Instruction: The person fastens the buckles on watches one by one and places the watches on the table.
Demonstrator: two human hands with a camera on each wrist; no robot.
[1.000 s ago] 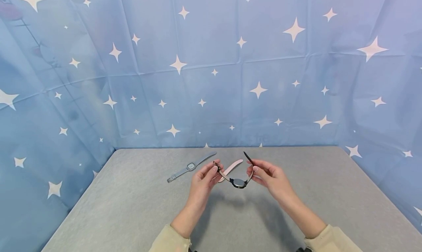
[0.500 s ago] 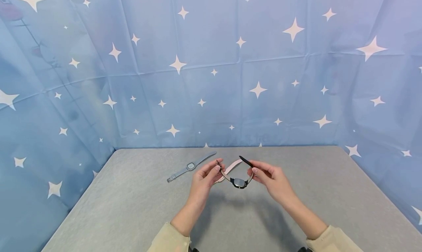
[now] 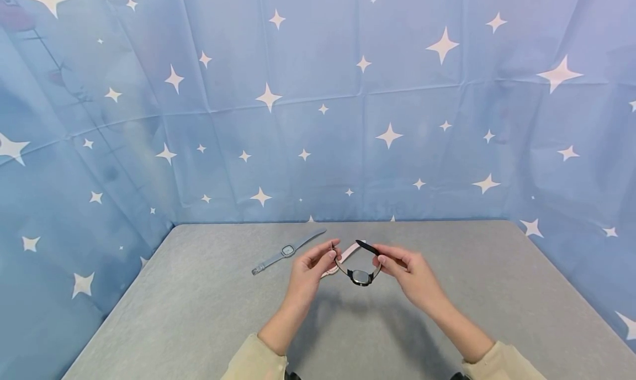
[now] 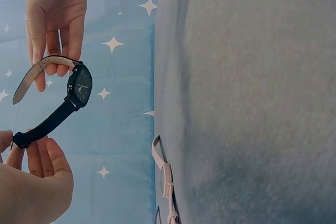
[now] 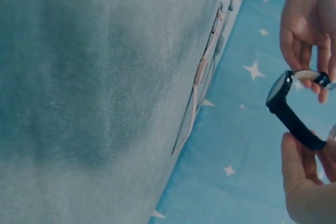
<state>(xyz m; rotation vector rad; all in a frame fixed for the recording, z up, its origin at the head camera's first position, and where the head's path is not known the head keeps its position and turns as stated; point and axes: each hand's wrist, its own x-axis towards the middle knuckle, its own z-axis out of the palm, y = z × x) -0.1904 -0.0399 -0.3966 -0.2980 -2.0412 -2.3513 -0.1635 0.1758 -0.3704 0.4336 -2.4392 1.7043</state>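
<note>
Left hand [image 3: 306,268] pinches the buckle end [image 4: 21,140] of the black watch [image 3: 361,278], thumb against fingers. Right hand [image 3: 414,269] pinches the other strap half partway along, leaving its free tip [image 3: 366,246] poking out. Black watch hangs between the two hands, raised off the surface [image 3: 199,313], bent into an open loop, case lowest and nearest, tan lining turned inward.

Change over the last second: free tip swings down from steep to a shallow slant, now pointing left, toward the left hand. Left hand edges slightly right too; right hand sits in about the same place. Gap between strap ends is narrower, but they stay apart. My read for the work on this watch: ends are better lined up to meet, loop not fastened. Buckle detail too small to tell.

Further out: pink watch [image 3: 349,252] on the surface, just beyond the black one, partly hidden by the left hand in the head view. Blue-grey watch [image 3: 288,251] farther left, laid out on a diagonal, buckle near left, strap tip far right. Neither is held. Blue star-print backdrop [image 3: 318,126] stands along the far edge and both sides
</note>
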